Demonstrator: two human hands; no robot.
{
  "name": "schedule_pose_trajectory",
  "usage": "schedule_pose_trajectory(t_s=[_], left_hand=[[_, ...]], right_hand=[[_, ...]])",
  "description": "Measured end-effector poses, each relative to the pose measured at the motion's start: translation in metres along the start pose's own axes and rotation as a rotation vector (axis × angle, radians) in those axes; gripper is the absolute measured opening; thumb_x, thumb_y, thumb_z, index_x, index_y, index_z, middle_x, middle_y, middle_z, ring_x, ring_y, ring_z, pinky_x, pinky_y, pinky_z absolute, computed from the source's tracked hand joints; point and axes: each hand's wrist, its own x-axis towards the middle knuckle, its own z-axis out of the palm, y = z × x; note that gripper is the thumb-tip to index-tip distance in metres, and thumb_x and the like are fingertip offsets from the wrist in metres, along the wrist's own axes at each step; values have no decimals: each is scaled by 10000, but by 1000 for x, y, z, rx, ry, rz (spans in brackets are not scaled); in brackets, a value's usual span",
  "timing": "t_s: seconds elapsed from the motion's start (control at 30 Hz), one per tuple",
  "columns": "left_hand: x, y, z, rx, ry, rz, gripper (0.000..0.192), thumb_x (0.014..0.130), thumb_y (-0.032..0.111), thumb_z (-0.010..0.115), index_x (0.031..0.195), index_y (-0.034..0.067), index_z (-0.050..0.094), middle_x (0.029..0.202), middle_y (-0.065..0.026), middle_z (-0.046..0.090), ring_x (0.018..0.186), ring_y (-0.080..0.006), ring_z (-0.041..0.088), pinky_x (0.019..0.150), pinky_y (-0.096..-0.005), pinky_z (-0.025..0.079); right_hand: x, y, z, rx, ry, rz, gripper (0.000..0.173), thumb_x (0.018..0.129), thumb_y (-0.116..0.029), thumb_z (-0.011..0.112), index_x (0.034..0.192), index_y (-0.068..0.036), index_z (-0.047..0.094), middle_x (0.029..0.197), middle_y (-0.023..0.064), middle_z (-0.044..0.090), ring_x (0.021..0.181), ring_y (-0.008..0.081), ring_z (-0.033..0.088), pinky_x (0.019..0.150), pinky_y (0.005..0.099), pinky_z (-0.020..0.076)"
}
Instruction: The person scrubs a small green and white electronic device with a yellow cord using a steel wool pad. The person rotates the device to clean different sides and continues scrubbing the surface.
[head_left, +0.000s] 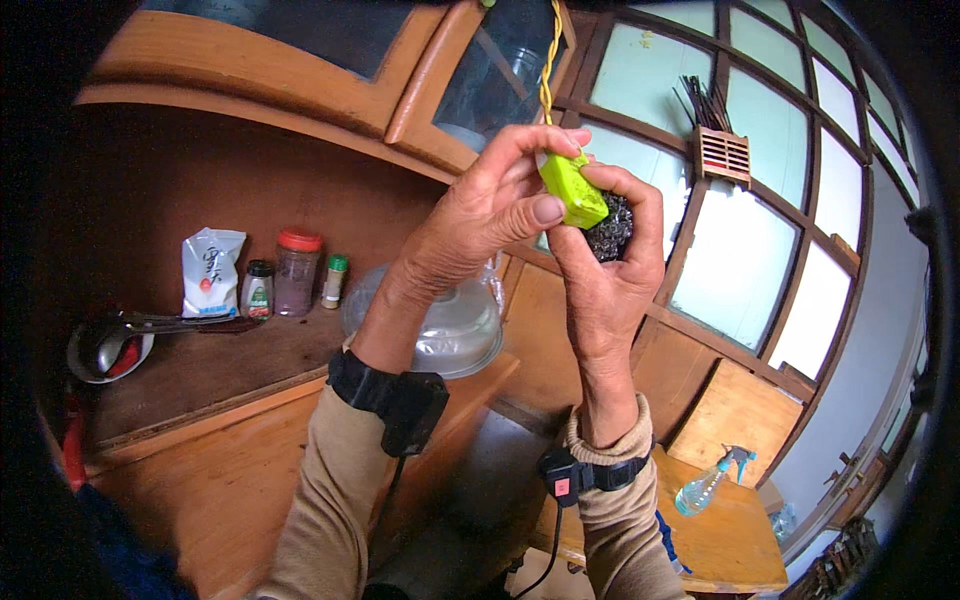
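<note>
My left hand (502, 191) grips a small bright green block (574, 191) between thumb and fingers; its face bears dark smudges. A yellow twisted cord (548, 75) runs down from above to behind my left fingers, where its end is hidden. In my right hand (619, 247) is a crumpled black scouring pad (611, 229), partly covered by my fingers. The right thumb and forefinger reach against the green block, and the pad sits at its lower right side. Both hands are raised before the cabinet.
Behind my left forearm stands a clear domed lid or container (457, 330). The cabinet shelf holds a white packet (212, 274), jars (298, 274) and a ladle (112, 346). Lower right, a spray bottle (701, 487) lies tilted on a wooden table (720, 547). A chopstick holder (721, 156) hangs by the windows.
</note>
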Motion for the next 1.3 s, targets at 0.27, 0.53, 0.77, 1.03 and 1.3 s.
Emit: schedule_pose_trajectory(t_s=[0.27,0.53,0.77,1.03,1.3], left_hand=[[2,-21,10,-368,151,93,381,920,182,661,1233,42,496,1126,-97,533,1126,-200,549,1047,-347,452],[0,-18,18,-455,289,-6,335,958,151,609,1227,41,443,1056,-78,510,980,-181,622,931,-297,529],[-2,-23,22,-685,412,-85,192,993,119,540,1162,73,462,998,-33,543,890,-81,548,799,-208,492],[-5,-27,18,-772,383,-195,201,993,80,503,1191,75,470,1064,-96,554,1027,-202,568,941,-332,470],[-1,-18,18,-748,580,-151,192,983,59,518,1173,53,490,1078,-72,544,1032,-183,562,934,-316,472]], right_hand=[[-8,7,2,90,-11,16,391,828,0,711,1177,-46,540,1147,72,580,1019,143,592,872,259,511],[-33,9,-5,-27,103,-139,435,863,-49,670,1261,-47,494,1181,142,565,1061,195,575,889,314,500],[-6,26,24,-345,125,-453,230,789,-21,695,1006,-53,627,1045,129,628,1000,294,581,870,387,448],[23,14,19,133,288,169,96,920,-115,606,944,-22,603,866,55,659,762,100,576,684,274,495],[1,36,32,-42,123,-344,107,882,-110,625,952,-44,578,1050,131,638,1082,302,584,992,414,409]])
